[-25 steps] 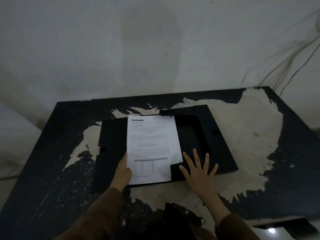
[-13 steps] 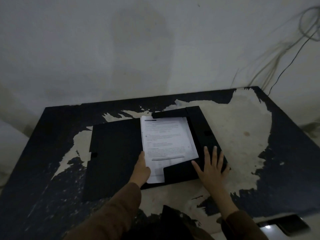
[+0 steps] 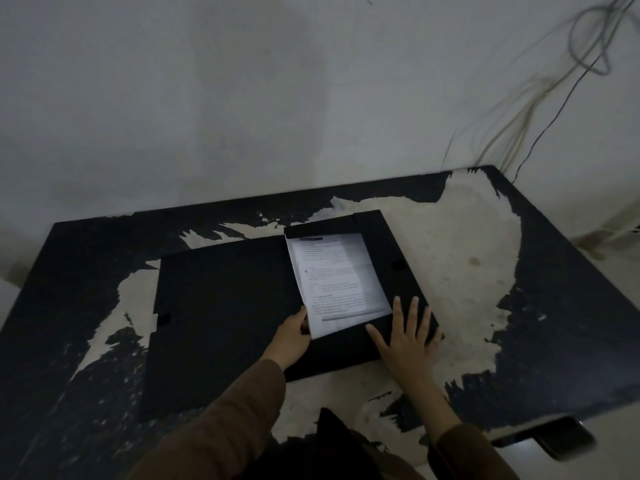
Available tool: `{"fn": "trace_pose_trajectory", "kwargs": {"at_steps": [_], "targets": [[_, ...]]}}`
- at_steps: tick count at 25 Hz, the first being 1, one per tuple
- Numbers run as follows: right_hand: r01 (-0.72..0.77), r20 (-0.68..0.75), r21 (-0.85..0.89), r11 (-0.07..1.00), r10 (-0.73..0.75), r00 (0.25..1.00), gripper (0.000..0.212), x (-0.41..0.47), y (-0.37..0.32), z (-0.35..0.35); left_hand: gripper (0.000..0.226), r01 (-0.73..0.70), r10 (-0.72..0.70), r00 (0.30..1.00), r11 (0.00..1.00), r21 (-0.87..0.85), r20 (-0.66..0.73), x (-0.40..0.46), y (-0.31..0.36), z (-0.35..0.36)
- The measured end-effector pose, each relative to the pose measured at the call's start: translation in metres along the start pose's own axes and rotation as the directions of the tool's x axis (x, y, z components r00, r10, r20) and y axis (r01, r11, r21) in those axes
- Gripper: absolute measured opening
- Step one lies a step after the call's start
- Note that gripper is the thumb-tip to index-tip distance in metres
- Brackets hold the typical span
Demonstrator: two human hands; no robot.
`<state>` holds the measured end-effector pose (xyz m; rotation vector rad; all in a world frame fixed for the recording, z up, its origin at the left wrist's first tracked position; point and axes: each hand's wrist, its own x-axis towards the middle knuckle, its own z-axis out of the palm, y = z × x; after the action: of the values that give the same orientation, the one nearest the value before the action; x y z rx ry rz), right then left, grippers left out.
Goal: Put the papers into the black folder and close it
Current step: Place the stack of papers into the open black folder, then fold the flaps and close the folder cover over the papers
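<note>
My left hand pinches the papers; right hand lies flat, open, on the folder. I'd tuck corners, seemingly nearly seated.

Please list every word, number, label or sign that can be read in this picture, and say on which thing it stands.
No text can be read.
Papers in the black folder: printed lines, a dark heading bar at the top and a grey band near the bottom, all too small and blurred to read.
Folder and table: no label or sign visible.
</note>
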<state>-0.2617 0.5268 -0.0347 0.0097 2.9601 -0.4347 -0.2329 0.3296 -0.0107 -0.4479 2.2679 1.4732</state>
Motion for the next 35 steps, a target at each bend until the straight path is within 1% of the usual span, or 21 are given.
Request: {"fn": "trace_pose_trajectory", "kwargs": {"at_steps": [2, 4, 8, 10, 11, 13, 16, 17, 18, 19, 20, 22, 23, 25, 26, 28, 30, 31, 32, 34, 35], "targets": [[-0.013, -0.017, -0.004, 1.000, 0.012, 1.000, 0.116, 0.000, 0.003, 0.003, 0.052, 0.042, -0.041, 0.999, 0.998, 0.042, -0.014, 0.007, 0.003, 0.000], [-0.023, 0.001, -0.036, 0.999, 0.023, 1.000, 0.119, -0.002, 0.002, 0.001, 0.048, 0.077, -0.077, 0.997, 0.996, 0.054, -0.011, 0.012, 0.008, 0.001], [-0.033, 0.039, -0.075, 0.997, 0.036, 0.999, 0.121, -0.006, 0.000, -0.004, 0.050, 0.105, -0.111, 0.993, 0.984, 0.146, 0.031, 0.017, 0.018, 0.003], [-0.031, 0.045, -0.064, 0.997, 0.034, 0.998, 0.121, -0.006, 0.000, -0.004, 0.051, 0.121, -0.123, 0.992, 0.977, 0.177, -0.001, 0.018, 0.019, 0.002], [-0.031, 0.044, -0.053, 0.998, 0.033, 0.998, 0.122, -0.005, -0.001, -0.003, 0.054, 0.136, -0.132, 0.991, 0.976, 0.171, -0.031, 0.018, 0.020, 0.002], [-0.034, 0.046, -0.029, 0.999, 0.035, 0.998, 0.122, -0.004, -0.001, -0.002, 0.057, 0.148, -0.143, 0.988, 0.984, 0.098, -0.054, 0.017, 0.021, 0.001], [-0.034, 0.045, -0.016, 0.999, 0.035, 0.998, 0.122, -0.005, -0.001, -0.002, 0.049, 0.078, -0.078, 0.997, 0.997, 0.010, 0.002, 0.014, 0.023, 0.002], [-0.039, 0.046, -0.011, 0.999, 0.040, 0.998, 0.120, -0.004, -0.001, -0.003, 0.048, 0.072, -0.072, 0.997, 0.997, -0.007, 0.012, 0.012, 0.023, 0.000], [-0.041, 0.045, -0.006, 0.999, 0.042, 0.998, 0.112, -0.004, -0.001, -0.003, 0.047, 0.068, -0.068, 0.998, 0.998, -0.016, 0.014, 0.011, 0.021, -0.002], [-0.038, 0.045, -0.013, 0.999, 0.038, 0.998, 0.099, -0.005, -0.001, -0.004, 0.045, 0.055, -0.055, 0.998, 0.998, -0.008, 0.005, 0.009, 0.018, -0.004], [-0.023, 0.045, -0.035, 0.999, 0.025, 0.999, 0.085, -0.005, -0.002, -0.004, 0.043, 0.037, -0.037, 0.999, 0.999, 0.009, -0.019, 0.007, 0.013, -0.006], [0.072, 0.034, -0.087, 0.994, -0.070, 0.997, 0.071, -0.008, -0.008, -0.002, 0.040, 0.018, -0.012, 0.992, 0.999, 0.044, -0.127, -0.004, -0.003, -0.011], [0.142, 0.040, -0.094, 0.985, -0.139, 0.990, 0.065, -0.010, -0.014, 0.000, 0.040, 0.023, -0.008, 0.977, 0.997, 0.067, -0.213, -0.012, -0.013, -0.015], [0.287, 0.085, -0.075, 0.955, -0.280, 0.956, 0.058, -0.016, -0.030, 0.006, 0.041, 0.082, -0.025, 0.908, 0.990, 0.118, -0.418, -0.030, -0.036, -0.027], [0.362, 0.115, -0.062, 0.930, -0.354, 0.928, 0.057, -0.018, -0.041, 0.010, 0.043, 0.146, -0.067, 0.861, 0.982, 0.119, -0.505, -0.040, -0.048, -0.036], [0.490, 0.167, -0.056, 0.870, -0.476, 0.863, 0.054, -0.022, -0.059, 0.018, 0.051, 0.303, -0.183, 0.765, 0.948, 0.094, -0.618, -0.058, -0.069, -0.052], [0.572, 0.200, -0.055, 0.818, -0.552, 0.809, 0.050, -0.025, -0.073, 0.024, 0.059, 0.436, -0.289, 0.669, 0.899, 0.046, -0.685, -0.075, -0.085, -0.064], [0.607, 0.221, -0.063, 0.792, -0.582, 0.782, 0.050, -0.027, -0.080, 0.027, 0.063, 0.472, -0.339, 0.628, 0.882, -0.003, -0.701, -0.083, -0.091, -0.068], [0.640, 0.240, -0.088, 0.764, -0.607, 0.757, 0.050, -0.029, -0.084, 0.028, 0.065, 0.484, -0.377, 0.604, 0.874, -0.053, -0.702, -0.090, -0.095, -0.070], [0.707, 0.245, -0.192, 0.681, -0.664, 0.706, 0.050, -0.034, -0.092, 0.029, 0.065, 0.476, -0.396, 0.605, 0.875, -0.085, -0.691, -0.098, -0.101, -0.074], [0.716, 0.252, -0.248, 0.652, -0.670, 0.698, 0.051, -0.037, -0.094, 0.027, 0.064, 0.470, -0.389, 0.615, 0.879, -0.077, -0.686, -0.100, -0.103, -0.075]]}}
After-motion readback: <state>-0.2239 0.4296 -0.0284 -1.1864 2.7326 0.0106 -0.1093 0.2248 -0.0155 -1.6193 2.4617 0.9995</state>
